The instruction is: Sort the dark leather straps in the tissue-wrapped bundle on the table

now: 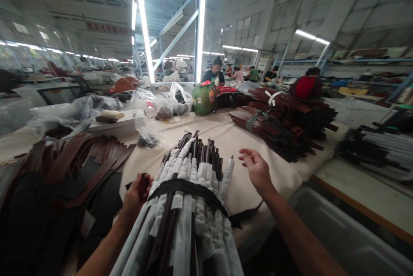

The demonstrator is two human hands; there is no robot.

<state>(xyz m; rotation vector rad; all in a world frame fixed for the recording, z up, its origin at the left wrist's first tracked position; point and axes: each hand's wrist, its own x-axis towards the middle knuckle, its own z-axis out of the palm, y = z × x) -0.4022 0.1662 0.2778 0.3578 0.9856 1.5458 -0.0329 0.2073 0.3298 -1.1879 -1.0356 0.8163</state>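
A thick bundle of brown leather straps wrapped in white paper sleeves [190,198] lies in front of me, bound by a black band [187,188]. My left hand [135,196] is closed at the band's left end, pinching a dark strap piece beside the bundle. My right hand [256,168] hovers just right of the bundle's top with fingers apart and loosely curled, holding nothing. Under the bundle is a table covered with a cream cloth [232,138].
A heap of brown and black straps [61,173] fills the left. Tied dark strap bundles [280,121] lie at the far right of the table. Plastic bags [74,112], a white box [119,123] and a green container [204,99] stand behind. Several people work at far tables. A grey bin [338,233] sits low right.
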